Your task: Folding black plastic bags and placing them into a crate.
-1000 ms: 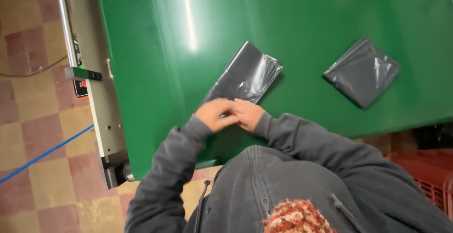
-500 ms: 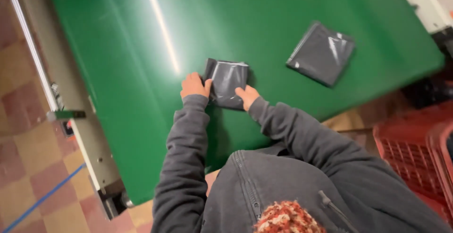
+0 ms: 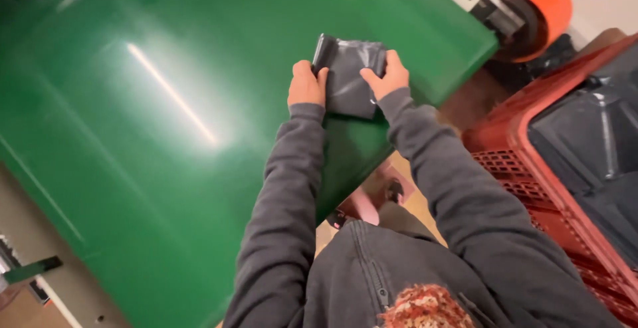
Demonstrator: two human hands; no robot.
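Observation:
A dark grey plastic-wrapped package (image 3: 349, 75) rests on the green conveyor belt (image 3: 166, 102) near its right edge. My left hand (image 3: 306, 85) grips the package's left side. On the right side, my right hand (image 3: 385, 75) holds it with fingers curled over the top edge. Both arms wear dark grey sleeves. The package is folded or short and lifted slightly at its far end.
A red plastic crate (image 3: 558, 168) stands to the right, with dark grey packages (image 3: 591, 135) inside. An orange roller end (image 3: 531, 2) sits at the belt's far right corner. The belt's metal side frame (image 3: 40, 281) runs along the lower left.
The view has swung right. The package with both hands on it now lies near the belt's right end by the red crate. The second package seen earlier is out of view.

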